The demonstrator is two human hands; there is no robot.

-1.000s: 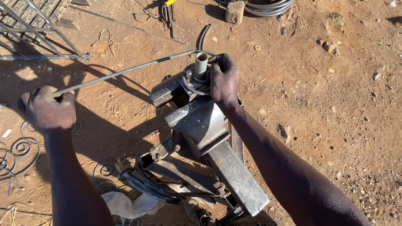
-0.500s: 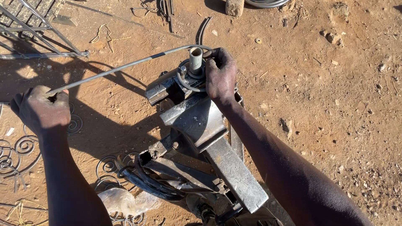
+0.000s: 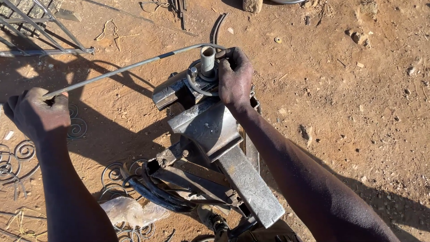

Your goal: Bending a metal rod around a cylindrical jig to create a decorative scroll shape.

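At the bending jig (image 3: 210,130), centre frame: one thin steel rod (image 3: 121,70) wraps the single upright pin (image 3: 207,59) at 12 o'clock. Right hand (image 3: 235,80) fingers clamp its curled end there; left hand (image 3: 38,114), 9 o'clock, fists the free end. Mid-bend; next likely needs steady leverage around the pin.

Open dirt (image 3: 358,103) lies to the right of the steel bending jig (image 3: 210,130), bare but for small stones, so a hand could pass freely there. On the left the way is crowded: the long rod (image 3: 121,69) spans from the left hand (image 3: 38,114) to the upright pipe post (image 3: 207,60), where the right hand (image 3: 235,78) closes the far side. Scrolled ironwork (image 3: 13,161) litters the near left, a metal grille (image 3: 36,31) blocks the far left, and a plastic bag (image 3: 130,210) lies near the jig's foot.
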